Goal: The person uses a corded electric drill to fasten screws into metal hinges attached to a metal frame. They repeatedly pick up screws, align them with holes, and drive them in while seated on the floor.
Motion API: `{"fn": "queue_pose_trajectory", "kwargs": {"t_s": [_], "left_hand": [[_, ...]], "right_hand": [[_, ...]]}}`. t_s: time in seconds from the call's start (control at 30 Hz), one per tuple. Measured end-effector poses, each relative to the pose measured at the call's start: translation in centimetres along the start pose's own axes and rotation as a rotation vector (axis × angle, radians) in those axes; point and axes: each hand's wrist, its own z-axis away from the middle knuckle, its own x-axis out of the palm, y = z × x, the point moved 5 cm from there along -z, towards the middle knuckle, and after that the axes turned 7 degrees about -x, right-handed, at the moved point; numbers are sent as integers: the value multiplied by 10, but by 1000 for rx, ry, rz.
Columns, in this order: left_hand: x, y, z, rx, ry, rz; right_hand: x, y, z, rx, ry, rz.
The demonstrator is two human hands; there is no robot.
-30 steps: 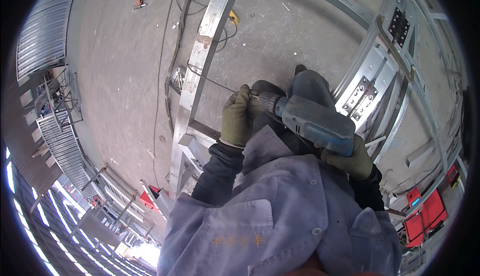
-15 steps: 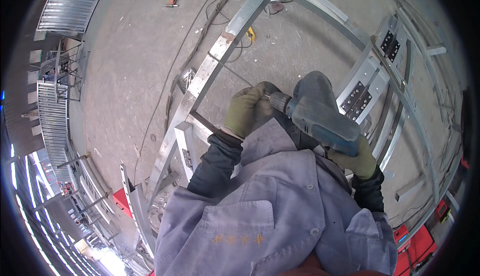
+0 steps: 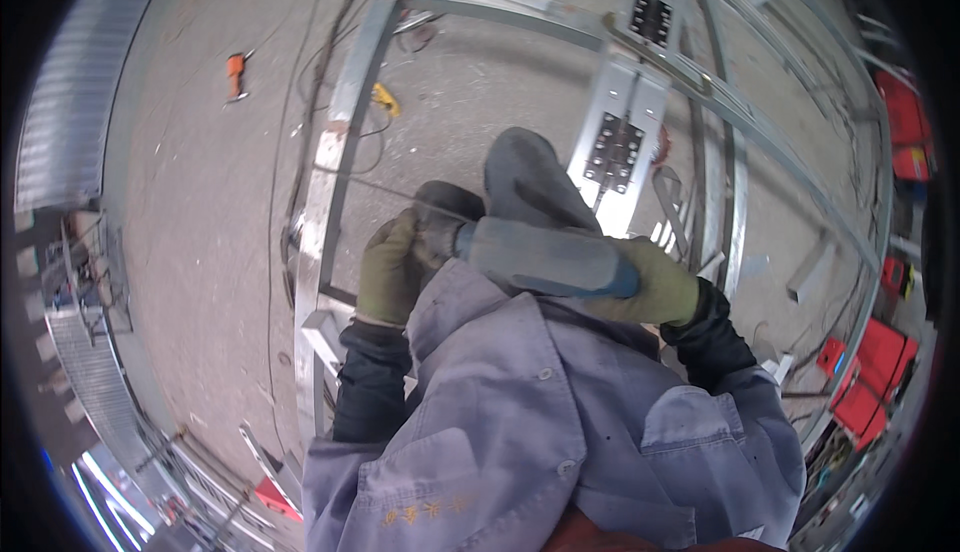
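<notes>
A grey and blue cordless drill (image 3: 540, 257) lies across my front, its chuck (image 3: 440, 240) pointing left. My right hand (image 3: 655, 282), in a green glove, is wrapped round the drill's rear end. At the chuck's front, the closed fingers of my gloved left hand (image 3: 388, 270) pinch the drill bit, which is largely hidden by them and by blur. Just beyond the tool are my two dark shoes, the right shoe (image 3: 530, 172) and the left shoe (image 3: 448, 198). A galvanised steel frame (image 3: 352, 102) surrounds the spot where I stand.
Metal plates with dark hinges (image 3: 614, 152) lie to the right, beside long steel bars (image 3: 712, 172). An orange power tool (image 3: 236, 76) and a yellow tool (image 3: 385, 100) rest on the floor, with cables about. Red cases (image 3: 875, 377) stand at the right; corrugated panels (image 3: 85, 92) at the left.
The view has shifted, so frame and hinges appear farther left. The drill has turned closer to level across me. Both hands stay on it, the left now closer against the chuck.
</notes>
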Motion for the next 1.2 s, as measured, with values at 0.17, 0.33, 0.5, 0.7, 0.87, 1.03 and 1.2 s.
{"fn": "queue_pose_trajectory", "kwargs": {"t_s": [0.17,0.33,0.5,0.7,0.87,1.03,1.2], "left_hand": [[5,-16,-16,-70,-34,11],[69,-32,-29,-147,-64,87],[131,-52,-62,443,-177,-1166],[180,-103,-101,-152,-422,-564],[232,-134,-98,-531,-601,-324],[255,-136,-105,188,-956,-1037],[263,-150,-126,356,-893,-1060]], "right_hand": [[6,19,24,72,-37,-155],[-4,19,59,255,-21,-225],[-15,19,103,187,274,-143],[-31,34,164,424,478,-156],[-28,56,196,596,678,-446],[-24,72,200,554,774,-636],[-35,78,192,547,764,-661]]}}
